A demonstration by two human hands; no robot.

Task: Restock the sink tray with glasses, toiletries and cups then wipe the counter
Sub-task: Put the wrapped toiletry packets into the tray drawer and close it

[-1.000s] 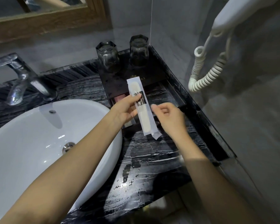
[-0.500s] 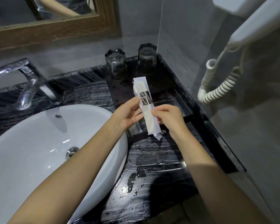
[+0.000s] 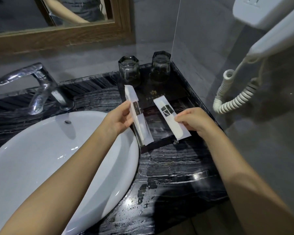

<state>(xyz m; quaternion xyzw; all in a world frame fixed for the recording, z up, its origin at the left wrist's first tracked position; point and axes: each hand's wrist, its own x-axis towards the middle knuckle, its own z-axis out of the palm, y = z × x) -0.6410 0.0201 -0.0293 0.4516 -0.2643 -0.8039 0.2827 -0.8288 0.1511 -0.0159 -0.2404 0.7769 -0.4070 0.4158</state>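
Note:
A black tray (image 3: 180, 78) sits in the counter's back right corner. Two smoky glasses stand upside down at its far end, one on the left (image 3: 129, 70) and one on the right (image 3: 160, 65). My left hand (image 3: 118, 118) pinches a white wrapped toiletry packet (image 3: 137, 114) over the tray's left edge. My right hand (image 3: 194, 120) pinches a second white packet (image 3: 171, 118) with a dark label over the tray's near compartment. Both packets lie lengthwise, pointing toward the glasses.
A white basin (image 3: 41, 158) fills the left, with a chrome tap (image 3: 36, 85) behind it. The black marble counter (image 3: 173, 175) runs to a near edge. A wall hair dryer (image 3: 270, 31) with coiled cord (image 3: 234, 94) hangs at the right. A wood-framed mirror (image 3: 61, 36) is behind.
The two packets were held stacked together in both hands. Now they are separated, one in each hand, the right one moved rightward over the tray.

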